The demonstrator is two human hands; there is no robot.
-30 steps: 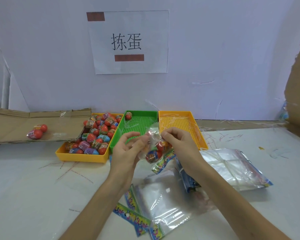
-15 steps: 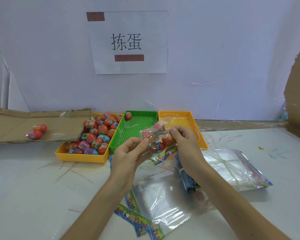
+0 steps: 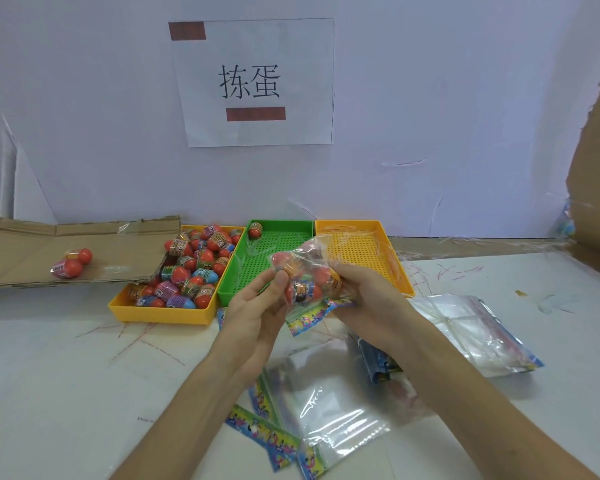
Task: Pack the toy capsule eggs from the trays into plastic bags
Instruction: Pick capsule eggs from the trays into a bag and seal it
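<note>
Head view: egg count inside the bag (image 3: 307, 280) unclear; the left hand (image 3: 257, 310) pinches it, the right hand (image 3: 368, 296) grips it. At 10 o'clock, the yellow tray (image 3: 160, 315) holds many eggs (image 3: 205, 258).

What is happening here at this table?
A person is packing toy eggs. The left hand and the right hand hold a small clear plastic bag containing red capsule eggs, in front of the green plastic tray. The yellow plastic tray holds many loose eggs; flat clear bags lie below.
</note>
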